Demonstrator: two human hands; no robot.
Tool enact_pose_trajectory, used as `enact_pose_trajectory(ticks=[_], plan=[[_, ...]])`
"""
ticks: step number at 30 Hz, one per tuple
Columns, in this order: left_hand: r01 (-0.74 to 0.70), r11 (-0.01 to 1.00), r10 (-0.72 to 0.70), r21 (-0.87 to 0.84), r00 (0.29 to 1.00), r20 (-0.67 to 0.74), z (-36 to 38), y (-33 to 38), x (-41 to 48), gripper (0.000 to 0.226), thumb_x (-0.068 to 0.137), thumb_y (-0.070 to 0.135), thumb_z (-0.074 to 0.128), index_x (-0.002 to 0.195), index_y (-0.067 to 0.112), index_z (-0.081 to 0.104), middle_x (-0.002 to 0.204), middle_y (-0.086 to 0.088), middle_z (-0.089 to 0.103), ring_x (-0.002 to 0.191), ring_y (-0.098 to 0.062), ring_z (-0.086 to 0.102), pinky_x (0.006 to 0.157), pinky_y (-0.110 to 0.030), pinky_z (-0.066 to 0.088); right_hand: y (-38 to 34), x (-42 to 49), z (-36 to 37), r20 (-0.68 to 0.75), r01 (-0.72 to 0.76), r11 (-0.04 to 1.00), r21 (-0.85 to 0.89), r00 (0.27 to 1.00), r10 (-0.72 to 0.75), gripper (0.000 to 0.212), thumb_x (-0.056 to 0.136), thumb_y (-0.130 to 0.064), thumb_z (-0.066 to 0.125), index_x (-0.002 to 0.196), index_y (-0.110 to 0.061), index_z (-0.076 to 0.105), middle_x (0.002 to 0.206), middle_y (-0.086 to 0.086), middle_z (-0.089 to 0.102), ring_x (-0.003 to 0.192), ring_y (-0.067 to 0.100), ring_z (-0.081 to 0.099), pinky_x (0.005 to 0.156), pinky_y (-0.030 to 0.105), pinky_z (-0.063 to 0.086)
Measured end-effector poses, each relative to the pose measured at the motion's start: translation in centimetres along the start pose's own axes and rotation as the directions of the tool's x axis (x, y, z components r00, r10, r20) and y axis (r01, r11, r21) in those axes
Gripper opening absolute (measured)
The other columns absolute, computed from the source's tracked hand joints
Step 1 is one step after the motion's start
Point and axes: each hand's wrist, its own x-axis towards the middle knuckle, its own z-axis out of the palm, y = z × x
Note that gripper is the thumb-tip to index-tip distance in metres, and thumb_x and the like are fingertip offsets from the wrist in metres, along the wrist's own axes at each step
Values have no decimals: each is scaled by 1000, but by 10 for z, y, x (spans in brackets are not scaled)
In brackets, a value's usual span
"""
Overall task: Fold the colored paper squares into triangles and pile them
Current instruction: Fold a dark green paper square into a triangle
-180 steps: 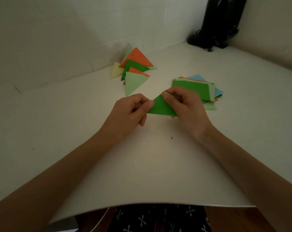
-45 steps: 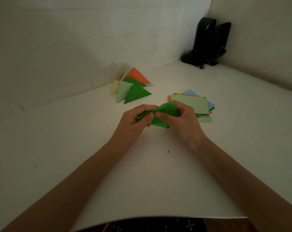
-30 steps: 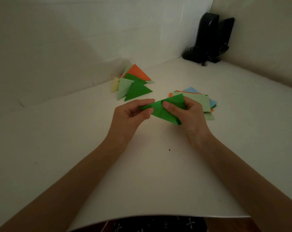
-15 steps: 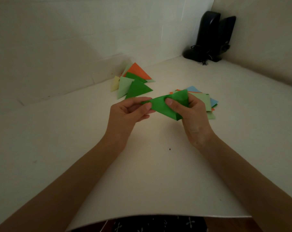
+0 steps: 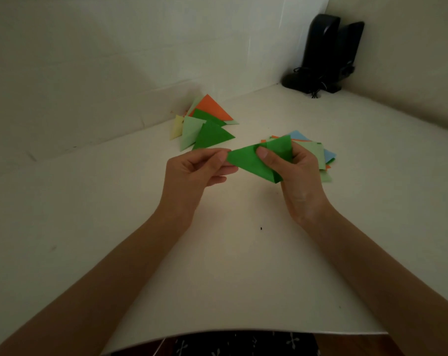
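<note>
A dark green paper, folded over into a rough triangle, hangs above the white table between both hands. My left hand pinches its left tip between thumb and fingers. My right hand grips its right part, thumb on top and fingers behind. Behind my right hand lies the stack of flat squares, light green on top with blue and orange edges showing. The pile of folded triangles sits at the back left: orange, dark green, light green and pale yellow.
Two black speakers with cables stand in the far right corner against the white walls. The table's front edge runs just above my lap.
Over six seconds one green triangle joined the pile and another green sheet left the stack. In the last half second the hands lifted it slightly, and the fold lies flatter.
</note>
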Motion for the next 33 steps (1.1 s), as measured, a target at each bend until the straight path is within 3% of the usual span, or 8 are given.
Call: enact_pose_trajectory(ticks=[4,9,16,18,20,22,26,33], plan=[[-79,966,73,247,997,33,-10,-4,6,10,88,11,61,84,18,67,68,7,71,69,-10,69,62,-21,53,0,0,0,-11,35,991,-131,999,-37,11,78,-6,71,80,-15,65,68,-12,69,69,3,65,63,16,49],[-244,834,158,494,965,210,-16,-7,8,13,84,15,68,89,27,68,84,13,67,79,-3,63,65,-22,48,-3,-5,2,159,55,952,-300,987,-7,18,78,-1,71,76,-18,65,61,-17,66,59,-3,61,57,11,45],[-385,622,145,682,912,383,-20,-12,7,13,88,36,51,83,25,54,58,11,50,57,-6,50,55,-18,37,0,-4,0,195,21,948,-316,980,44,12,77,-6,72,82,-15,66,69,-12,69,65,2,64,60,14,47],[-348,679,172,647,932,321,-18,-14,7,14,91,32,53,81,21,54,53,10,45,52,-7,42,52,-17,32,1,-1,0,134,9,966,-258,991,27,18,80,-18,71,95,-14,62,83,-7,67,74,4,63,64,17,48],[-213,847,143,487,974,177,-12,-13,5,16,94,19,54,78,21,53,46,11,41,46,-4,35,48,-15,28,1,4,-2,34,17,981,-196,999,-11,33,82,-37,66,107,-20,55,98,-2,61,84,8,60,70,21,47],[-101,937,88,333,995,53,-4,-12,3,19,95,15,51,77,21,51,41,11,39,41,-2,32,45,-14,26,1,6,-4,11,-17,986,-167,1000,20,35,78,-45,59,105,-22,53,96,-2,59,81,9,57,67,24,44],[-83,968,84,236,996,7,9,-7,-6,14,95,15,50,81,16,51,40,11,42,39,-2,32,42,-12,27,5,-6,5,299,-233,946,-227,907,295,25,78,-37,69,80,-14,59,71,0,61,61,12,50,59,25,34],[-25,983,19,183,999,35,11,-10,-7,12,94,13,51,85,8,55,47,1,52,40,-5,35,41,-16,30,5,-13,11,355,-105,956,-272,913,201,17,87,-9,60,71,-9,62,62,2,60,57,10,47,56,21,36]])
